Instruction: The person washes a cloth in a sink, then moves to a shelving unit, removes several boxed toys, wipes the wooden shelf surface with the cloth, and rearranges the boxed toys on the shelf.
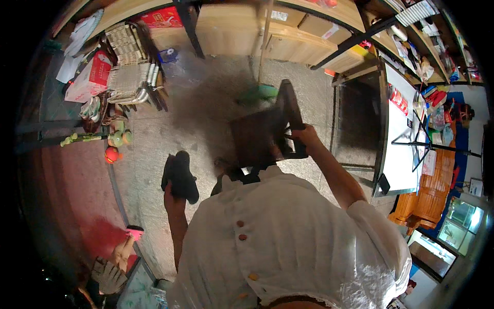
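Observation:
At the right, my right hand (305,135) grips the upright part of a dark wooden chair or stool (256,133), which is tilted in front of my body. On the left, my left hand (168,187) is at a pair of what look like black shoes (180,175), held above the floor; the shoes mostly hide its fingers. Beyond the chair, a green broom head or dustpan (266,92) lies on the floor at the foot of a thin upright pole (265,42). The chair's lower parts are dark and blurred.
Woven chairs (125,83) and a red-and-white box (90,79) stand at the left. An orange ball-like toy (112,154) lies by the threshold. Another person's foot in a pink slipper (135,232) is at lower left. A white-topped table (399,154) stands right, cabinets (297,48) ahead.

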The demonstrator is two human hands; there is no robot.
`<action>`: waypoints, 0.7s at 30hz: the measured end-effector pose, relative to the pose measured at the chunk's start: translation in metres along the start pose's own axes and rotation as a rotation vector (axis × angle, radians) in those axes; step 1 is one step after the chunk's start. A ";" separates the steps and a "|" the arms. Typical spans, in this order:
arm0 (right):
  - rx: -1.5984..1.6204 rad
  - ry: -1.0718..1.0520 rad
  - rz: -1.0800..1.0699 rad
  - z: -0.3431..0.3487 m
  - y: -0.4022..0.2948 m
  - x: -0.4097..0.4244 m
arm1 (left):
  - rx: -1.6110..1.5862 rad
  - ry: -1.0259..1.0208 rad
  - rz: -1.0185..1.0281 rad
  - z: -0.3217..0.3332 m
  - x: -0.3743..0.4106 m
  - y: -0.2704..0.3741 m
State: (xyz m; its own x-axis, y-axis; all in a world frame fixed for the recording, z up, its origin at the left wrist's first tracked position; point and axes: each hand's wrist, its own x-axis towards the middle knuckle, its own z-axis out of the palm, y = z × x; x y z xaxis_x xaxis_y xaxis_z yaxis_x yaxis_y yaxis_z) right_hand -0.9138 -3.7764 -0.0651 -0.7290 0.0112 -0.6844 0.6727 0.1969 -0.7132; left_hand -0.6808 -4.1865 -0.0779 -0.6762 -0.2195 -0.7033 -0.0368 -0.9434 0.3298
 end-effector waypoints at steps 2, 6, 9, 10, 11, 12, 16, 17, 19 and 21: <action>0.037 0.014 0.012 -0.037 -0.001 0.005 | -0.016 -0.009 -0.037 0.020 0.006 -0.024; 0.122 0.084 0.056 -0.096 -0.006 0.018 | -0.040 -0.112 -0.129 0.061 0.007 -0.071; 0.085 0.093 -0.006 -0.139 0.004 0.044 | -0.018 -0.075 -0.143 0.062 0.014 -0.105; 0.061 0.074 -0.037 -0.151 -0.002 0.051 | -0.069 -0.093 -0.151 0.065 0.015 -0.118; 0.071 0.057 -0.045 -0.162 -0.007 0.054 | -0.121 -0.112 -0.159 0.068 0.015 -0.131; 0.080 0.042 -0.052 -0.165 -0.018 0.048 | -0.044 -0.071 -0.141 0.066 0.015 -0.138; 0.253 -0.022 -0.122 -0.215 0.017 0.108 | 0.132 -0.238 -0.077 0.120 0.004 -0.173; 0.297 -0.063 -0.141 -0.226 0.019 0.117 | 0.152 -0.259 -0.054 0.125 0.001 -0.180; 0.252 -0.019 -0.087 -0.248 0.015 0.118 | 0.187 -0.258 -0.037 0.132 0.000 -0.187; 0.239 -0.027 -0.063 -0.271 0.015 0.121 | 0.215 -0.219 -0.045 0.137 0.000 -0.193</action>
State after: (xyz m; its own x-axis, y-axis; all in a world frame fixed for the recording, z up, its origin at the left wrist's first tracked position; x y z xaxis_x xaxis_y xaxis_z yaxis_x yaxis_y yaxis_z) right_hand -1.0261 -3.5062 -0.1172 -0.7692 -0.0204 -0.6387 0.6389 -0.0415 -0.7682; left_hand -0.7750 -3.9708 -0.0550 -0.8121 -0.0976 -0.5753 -0.2093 -0.8716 0.4433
